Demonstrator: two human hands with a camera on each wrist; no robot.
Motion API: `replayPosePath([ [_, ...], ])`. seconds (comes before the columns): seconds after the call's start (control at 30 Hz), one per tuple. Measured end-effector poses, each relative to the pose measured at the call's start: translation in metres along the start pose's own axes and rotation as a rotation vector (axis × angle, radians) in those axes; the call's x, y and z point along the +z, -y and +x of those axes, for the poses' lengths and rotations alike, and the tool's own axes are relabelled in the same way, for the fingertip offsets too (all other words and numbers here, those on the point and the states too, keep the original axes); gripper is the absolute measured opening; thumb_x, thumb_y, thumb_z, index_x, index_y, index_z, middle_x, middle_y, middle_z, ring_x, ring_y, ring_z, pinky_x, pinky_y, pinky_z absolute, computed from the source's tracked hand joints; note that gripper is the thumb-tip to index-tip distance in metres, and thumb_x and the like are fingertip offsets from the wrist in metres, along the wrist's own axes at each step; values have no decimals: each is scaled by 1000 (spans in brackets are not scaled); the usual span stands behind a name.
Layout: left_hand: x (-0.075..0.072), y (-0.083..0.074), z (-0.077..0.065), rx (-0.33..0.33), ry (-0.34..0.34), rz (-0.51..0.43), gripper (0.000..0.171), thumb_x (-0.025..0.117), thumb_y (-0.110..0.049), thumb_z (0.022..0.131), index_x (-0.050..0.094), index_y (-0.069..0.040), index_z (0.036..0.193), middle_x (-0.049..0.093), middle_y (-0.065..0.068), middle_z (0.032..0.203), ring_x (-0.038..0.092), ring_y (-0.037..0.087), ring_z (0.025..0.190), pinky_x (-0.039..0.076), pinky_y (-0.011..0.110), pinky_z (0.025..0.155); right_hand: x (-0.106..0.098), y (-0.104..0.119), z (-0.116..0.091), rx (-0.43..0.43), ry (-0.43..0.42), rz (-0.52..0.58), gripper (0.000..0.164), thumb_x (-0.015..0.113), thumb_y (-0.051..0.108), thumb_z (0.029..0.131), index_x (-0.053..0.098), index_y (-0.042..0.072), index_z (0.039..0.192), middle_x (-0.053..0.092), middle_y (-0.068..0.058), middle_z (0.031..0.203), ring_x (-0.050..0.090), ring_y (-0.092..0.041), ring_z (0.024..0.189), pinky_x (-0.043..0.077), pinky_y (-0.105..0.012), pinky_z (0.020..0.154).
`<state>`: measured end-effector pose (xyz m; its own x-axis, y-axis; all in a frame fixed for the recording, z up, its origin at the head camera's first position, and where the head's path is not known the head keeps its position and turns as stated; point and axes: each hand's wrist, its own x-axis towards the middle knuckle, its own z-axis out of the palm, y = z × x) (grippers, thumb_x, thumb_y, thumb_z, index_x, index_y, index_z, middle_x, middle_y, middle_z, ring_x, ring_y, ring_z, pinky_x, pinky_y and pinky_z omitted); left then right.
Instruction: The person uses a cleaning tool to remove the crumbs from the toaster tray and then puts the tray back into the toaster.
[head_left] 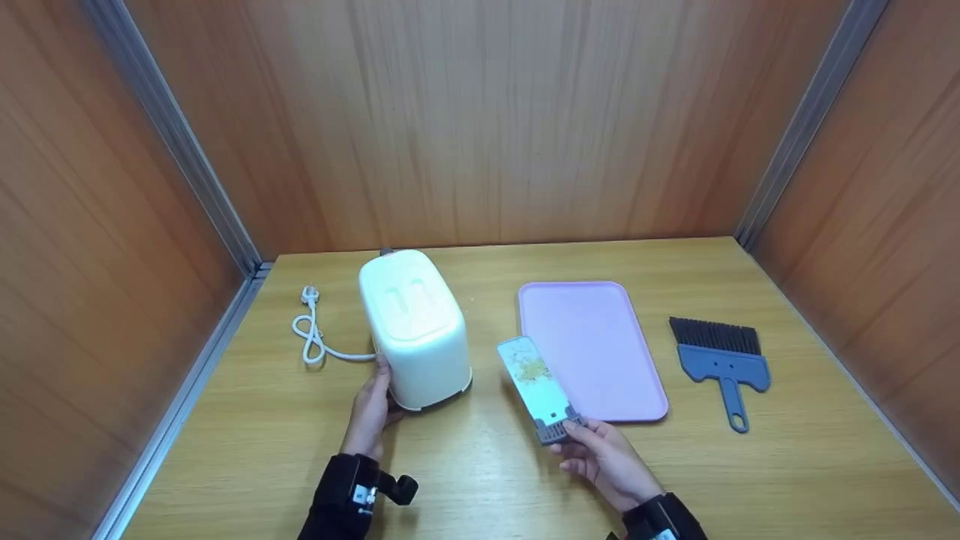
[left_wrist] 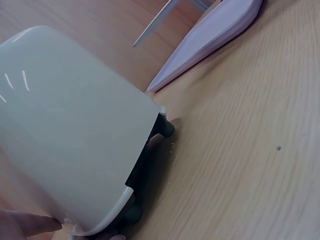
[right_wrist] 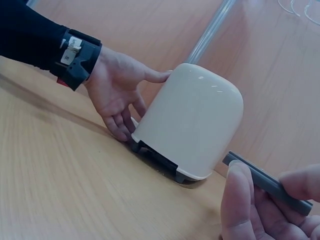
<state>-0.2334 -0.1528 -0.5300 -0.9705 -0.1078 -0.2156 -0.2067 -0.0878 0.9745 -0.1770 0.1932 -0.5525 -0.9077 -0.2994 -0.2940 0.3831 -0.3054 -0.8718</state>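
A cream toaster point(head_left: 427, 352) with a covered top stands on the left of the table. My left hand point(head_left: 369, 412) grips its near left corner, thumb against the side and fingers at the bottom edge, as the right wrist view also shows. A dark slot point(right_wrist: 157, 157) opens low in the toaster's near end. My right hand point(head_left: 604, 461) pinches the grey end of a crumb tray point(head_left: 534, 379) between thumb and fingers. Yellowish crumbs point(head_left: 534, 369) lie on that metal tray, held in the air beside the toaster, its far end near the lilac tray point(head_left: 592, 352).
A white cord with a plug point(head_left: 311, 330) lies left of the toaster. To the right is a blue brush point(head_left: 724, 364) with dark bristles. A few crumbs point(left_wrist: 172, 147) are on the table by the toaster's foot. Wooden panels point(head_left: 487, 120) enclose the back and sides.
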Motion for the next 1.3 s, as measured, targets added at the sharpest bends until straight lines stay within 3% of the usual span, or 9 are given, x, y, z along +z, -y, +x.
replayPosePath([
  [0.17,3,1,-1,-8,-27,1,91,31,-77,90,39,-10,150,40,19,149,41,34,128,40,46,93,0,0,-1,13,-14,23,50,63,24,97,45,-6,134,71,-9,105,68,-15,89,56,-26,75],
  [0.3,5,3,-3,34,-43,1,91,32,-74,93,29,-6,154,25,17,160,22,36,146,25,53,115,0,1,-2,23,-30,39,53,63,24,97,42,-6,137,71,-9,106,68,-15,90,56,-26,75],
  [0.4,5,6,-6,58,-68,23,85,30,-66,98,23,-3,154,17,16,162,10,34,150,16,52,119,0,1,-2,18,-32,44,56,63,24,98,40,-6,138,71,-8,107,68,-15,91,57,-26,75],
  [0.53,4,9,-14,36,-87,13,78,27,-61,102,24,-3,154,23,16,161,23,34,144,33,46,103,-1,2,-3,9,-34,47,58,63,25,98,39,-7,140,71,-8,108,68,-15,92,56,-26,75],
  [0.63,5,8,-22,12,-114,-22,79,28,-63,100,24,-4,153,28,18,155,38,34,123,37,38,83,-3,2,-2,-1,-36,48,60,63,25,97,38,-8,141,70,-9,110,68,-15,92,57,-26,76],
  [0.77,9,10,-32,-22,-181,-42,65,33,-62,100,31,-7,136,41,16,121,43,26,89,38,31,70,-5,2,-1,-16,-37,50,59,63,24,97,39,-8,140,70,-10,112,68,-16,92,57,-27,76],
  [0.93,14,18,-39,-38,-211,-52,39,42,-47,103,39,-9,104,45,6,89,46,19,77,37,27,60,-5,2,1,-28,-48,52,57,61,23,98,38,-8,140,70,-9,111,68,-16,92,57,-26,76],
  [1.13,23,25,-43,-26,-155,4,30,53,-35,101,51,-7,92,52,4,85,53,21,77,38,28,60,-1,5,3,-45,-52,57,60,60,25,99,35,-8,142,70,-9,113,68,-15,95,56,-25,77],
  [1.3,42,23,-45,-3,-37,76,26,59,-28,98,61,-3,90,59,6,88,58,23,83,39,29,59,4,10,4,-54,-109,58,57,64,26,97,41,-5,138,69,-7,109,67,-16,95,55,-25,77],
])
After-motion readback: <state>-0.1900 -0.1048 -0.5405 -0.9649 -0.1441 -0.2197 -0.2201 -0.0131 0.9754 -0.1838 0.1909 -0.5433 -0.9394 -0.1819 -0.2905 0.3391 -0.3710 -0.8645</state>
